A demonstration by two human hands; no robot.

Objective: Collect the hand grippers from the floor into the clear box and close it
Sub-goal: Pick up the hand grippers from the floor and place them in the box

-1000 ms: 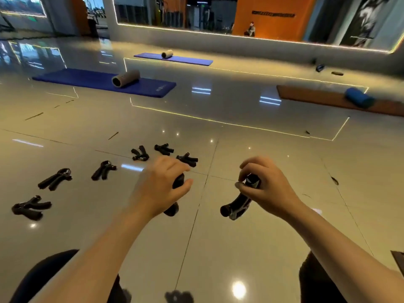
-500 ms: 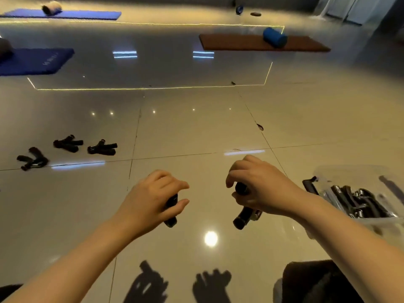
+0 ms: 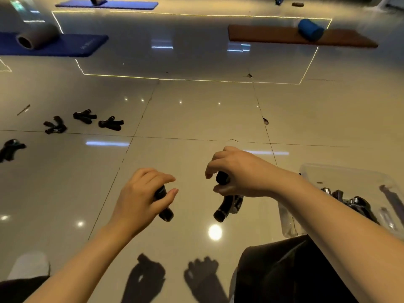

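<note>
Above the glossy tiled floor [image 3: 196, 110], at centre frame, each hand carries one black hand gripper. The left hand [image 3: 142, 197] has its fingers curled round the left-held gripper [image 3: 164, 206], whose lower handle end shows below the palm. The right hand [image 3: 238, 171] grasps the right-held gripper [image 3: 227, 204] by its upper handle; the other handle hangs down beneath the hand. Both hands are held off the floor and well apart from each other. To the right, the clear box [image 3: 341, 173] stands open on the floor beside the right forearm and contains several grippers [image 3: 358, 204]. Four more grippers lie on the floor at far left: one at the frame edge [image 3: 11, 148], and three grouped near a tile joint [image 3: 54, 125] [image 3: 84, 116] [image 3: 111, 123]. Beyond lie a blue mat [image 3: 65, 43] bearing a grey foam roller [image 3: 36, 36] and a brown mat [image 3: 273, 35] bearing a blue roller [image 3: 310, 29].
</note>
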